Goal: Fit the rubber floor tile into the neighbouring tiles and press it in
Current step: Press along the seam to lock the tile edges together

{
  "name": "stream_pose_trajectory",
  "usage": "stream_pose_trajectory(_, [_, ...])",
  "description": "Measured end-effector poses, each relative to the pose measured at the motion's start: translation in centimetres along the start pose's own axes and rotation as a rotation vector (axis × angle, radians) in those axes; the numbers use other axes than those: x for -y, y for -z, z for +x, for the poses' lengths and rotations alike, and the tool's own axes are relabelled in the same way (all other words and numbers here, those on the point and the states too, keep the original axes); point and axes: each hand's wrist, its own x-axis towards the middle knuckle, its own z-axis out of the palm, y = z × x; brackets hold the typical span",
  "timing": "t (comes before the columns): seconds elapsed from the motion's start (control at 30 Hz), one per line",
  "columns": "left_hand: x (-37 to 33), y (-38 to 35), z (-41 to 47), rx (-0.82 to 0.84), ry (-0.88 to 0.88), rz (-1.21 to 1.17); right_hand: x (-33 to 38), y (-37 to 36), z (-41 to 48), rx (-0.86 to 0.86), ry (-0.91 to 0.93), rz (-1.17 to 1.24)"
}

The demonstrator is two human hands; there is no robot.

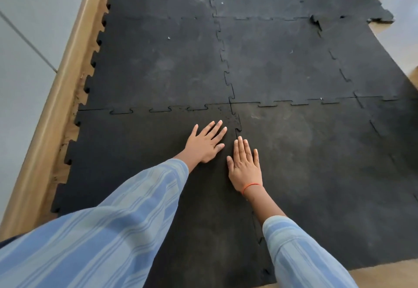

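Note:
Black rubber floor tiles with jigsaw edges cover the floor. The near left tile (135, 142) lies against the near right tile (316, 163), and their toothed seam (238, 127) runs between my hands. My left hand (207, 144) lies flat, fingers spread, on the left tile beside the seam. My right hand (245, 166), with a red thread at the wrist, lies flat on the seam's right side. Both palms rest on the rubber and hold nothing. The seam's near part is hidden under my right arm.
A wooden skirting board (67, 79) and a pale wall (24, 61) run along the left. More joined tiles (162, 61) stretch ahead. At the far right a tile corner (316, 21) is lifted and torn. Bare wooden floor (384, 274) shows at the near right.

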Motion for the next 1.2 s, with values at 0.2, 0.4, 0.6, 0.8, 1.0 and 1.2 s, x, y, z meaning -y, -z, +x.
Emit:
stream_pose_trajectory(0.2, [1.0,0.9,0.3,-0.001,0.026,-0.023,0.3,1.7,4.0,0.06,0.033,-0.009])
stream_pose_trajectory(0.4, [4.1,-1.0,0.4,-0.106,0.135,-0.064,1.7,2.2,9.1,0.013,0.14,-0.048])
stream_pose_trajectory(0.6, [4.4,-0.5,0.7,-0.065,0.116,-0.098,2.5,2.4,10.4,0.002,0.101,-0.052])
stream_pose_trajectory(0.8, [11.2,-0.4,-2.1,-0.183,0.266,-0.129,6.9,2.4,11.0,-0.042,0.296,-0.039])
stream_pose_trajectory(1.0, [14.0,-1.3,-3.4,-0.123,0.25,-0.077,8.4,1.2,11.4,-0.034,0.213,-0.056])
stream_pose_trajectory(1.2, [15.9,-0.2,-4.9,-0.089,0.391,-0.128,11.1,3.3,12.2,0.077,0.318,-0.1])
